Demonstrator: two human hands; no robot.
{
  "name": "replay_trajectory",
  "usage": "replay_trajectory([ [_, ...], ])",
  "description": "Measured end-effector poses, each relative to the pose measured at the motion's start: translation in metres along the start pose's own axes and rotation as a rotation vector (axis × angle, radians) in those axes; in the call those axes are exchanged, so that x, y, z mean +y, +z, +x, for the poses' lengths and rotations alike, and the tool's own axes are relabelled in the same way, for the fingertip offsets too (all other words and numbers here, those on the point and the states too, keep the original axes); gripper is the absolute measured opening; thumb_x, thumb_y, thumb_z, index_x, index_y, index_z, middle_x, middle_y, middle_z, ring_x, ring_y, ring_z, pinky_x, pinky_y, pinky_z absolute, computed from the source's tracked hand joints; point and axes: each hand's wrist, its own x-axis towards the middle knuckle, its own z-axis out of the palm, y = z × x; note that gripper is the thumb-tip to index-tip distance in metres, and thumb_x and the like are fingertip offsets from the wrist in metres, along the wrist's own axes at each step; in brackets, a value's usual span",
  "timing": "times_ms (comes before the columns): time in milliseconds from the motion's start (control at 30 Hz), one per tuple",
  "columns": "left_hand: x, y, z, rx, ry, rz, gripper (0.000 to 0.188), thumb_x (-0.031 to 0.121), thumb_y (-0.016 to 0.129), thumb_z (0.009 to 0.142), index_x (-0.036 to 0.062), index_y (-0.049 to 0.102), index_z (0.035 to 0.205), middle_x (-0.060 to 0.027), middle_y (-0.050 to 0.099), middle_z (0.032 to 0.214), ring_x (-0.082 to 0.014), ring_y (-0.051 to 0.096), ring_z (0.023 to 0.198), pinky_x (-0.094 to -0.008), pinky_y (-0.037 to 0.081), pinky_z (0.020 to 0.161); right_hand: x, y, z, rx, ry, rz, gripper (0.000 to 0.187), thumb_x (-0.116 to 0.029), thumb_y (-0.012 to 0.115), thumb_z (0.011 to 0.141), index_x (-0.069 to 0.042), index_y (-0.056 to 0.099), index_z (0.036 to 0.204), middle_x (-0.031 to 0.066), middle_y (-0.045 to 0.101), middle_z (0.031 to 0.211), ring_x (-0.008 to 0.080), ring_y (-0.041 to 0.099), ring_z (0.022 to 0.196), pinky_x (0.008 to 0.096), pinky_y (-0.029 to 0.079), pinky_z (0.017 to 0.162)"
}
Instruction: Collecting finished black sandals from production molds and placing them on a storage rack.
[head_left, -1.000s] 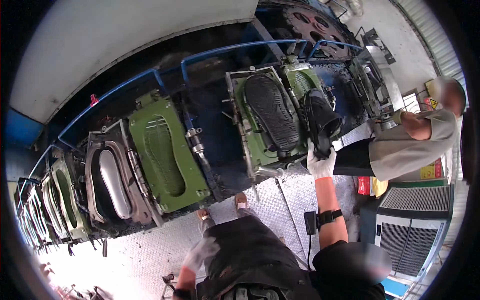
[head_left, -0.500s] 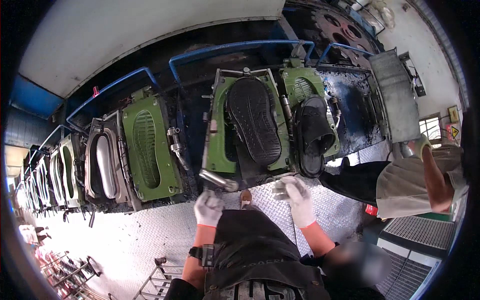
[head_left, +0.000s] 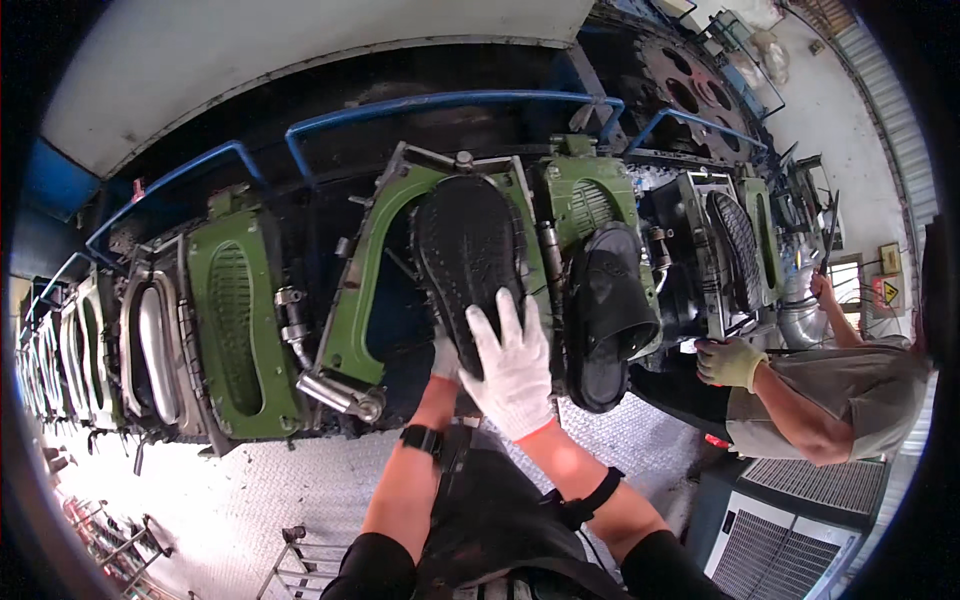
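Spreads white-gloved right hand (head_left: pixel 513 368) over near end of long black rubber sole (head_left: pixel 465 240), aimed lengthwise toward far edge of green metal mould (head_left: pixel 345 335); tucks gloved left hand (head_left: pixel 445 358) left of it, cannot tell its grip

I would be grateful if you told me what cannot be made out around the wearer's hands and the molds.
All in the head view:
- Left hand: its fingers are hidden behind the black sole, so its grip is unclear.
- The sole's lower end: partly covered by the right hand.
- Black sandal: underside turned away.
- Farthest left molds: too small and crowded.
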Motion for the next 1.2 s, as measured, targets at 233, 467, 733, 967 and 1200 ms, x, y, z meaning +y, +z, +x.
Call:
replay_trajectory([
  [233,0.016,0.032,-0.001,-0.100,-0.175,-0.364,0.041,0.017,0.044,0.100,0.0051,0.044,0.139,-0.0095,0.055,0.134,-0.0216,0.054,0.119,-0.0349,0.043,0.101,0.015,0.002,0.015,0.047,0.105,-0.019,0.080,-0.025,0.081,0.065,-0.021,0.045,0.137,0.0152,0.037,0.144,0.0428,0.037,0.128,0.0488,0.043,0.093],
  [467,0.042,0.014,-0.015,-0.097,-0.246,-0.451,0.041,0.020,0.044,0.101,0.0062,0.044,0.140,-0.0088,0.055,0.134,-0.0221,0.053,0.121,-0.0358,0.042,0.103,0.005,-0.033,0.041,0.164,0.162,0.250,0.077,-0.026,0.076,0.068,-0.014,0.044,0.138,0.0207,0.041,0.141,0.0442,0.040,0.127,0.0487,0.042,0.100],
  [733,0.057,-0.026,-0.089,-0.160,-0.351,-0.461,0.042,0.023,0.043,0.101,0.0074,0.044,0.140,-0.0079,0.054,0.135,-0.0227,0.052,0.123,-0.0369,0.041,0.105,0.102,-0.156,0.004,0.513,0.428,1.746,0.053,-0.024,0.052,0.087,0.002,0.048,0.133,0.0190,0.058,0.126,0.0317,0.058,0.116,0.0535,0.041,0.106],
  [967,0.159,0.014,-0.007,0.273,-0.796,-0.979,0.043,0.028,0.043,0.103,0.0077,0.044,0.141,-0.0073,0.055,0.133,-0.0213,0.054,0.119,-0.0345,0.042,0.104,0.194,-0.117,-0.117,0.637,0.746,1.866,0.054,0.001,0.048,0.070,-0.001,0.054,0.123,0.0136,0.062,0.119,0.0279,0.061,0.107,0.0401,0.047,0.101],
  [1200,0.212,0.041,-0.073,0.327,0.023,0.028,0.031,0.023,0.050,0.098,0.0014,0.061,0.117,-0.0077,0.067,0.102,-0.0167,0.062,0.093,-0.0310,0.048,0.083,0.242,-0.056,-0.167,0.443,0.861,1.420,0.053,0.006,0.056,0.076,0.001,0.051,0.128,0.0129,0.061,0.121,0.0272,0.059,0.111,0.0365,0.043,0.100],
])
